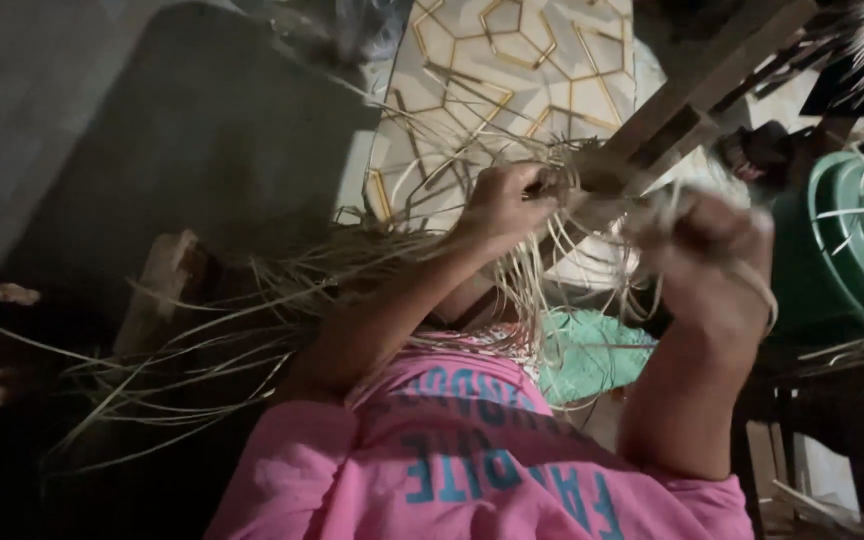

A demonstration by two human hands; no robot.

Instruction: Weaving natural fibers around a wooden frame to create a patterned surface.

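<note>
Pale straw-coloured strips of cane or reed [252, 300] fan out across the middle of the scene, long, thin and springy, and both of the person's bare hands are buried in the place where they gather. Left hand [508, 200] has its fingers curled tight together around a pinch of those strips, right against the end of a brown wooden beam [692, 85] that slants up toward the far corner. Right hand [712, 262] is a closed fist as well, motion-blurred, with a strand looped over its back near the wrist; it seems to be clamped on the same bundle, though the blur makes the exact grip hard to read. The two hands sit near each other with the woven knot of strips between them. Beneath the work lies a cream floor tile with a gold geometric line pattern [512, 50]. Off to the right stands a round green plastic tub [842, 250], tipped so its ribbed wall faces us, with a few loose strips draped across it; what is inside I cannot tell. A crumpled mint-green cloth [592, 355] lies just below the hands, and the person's pink shirt with blue lettering [472, 460] fills the foreground. A rough wooden block [167, 275] sits at the left among the trailing strip ends.
</note>
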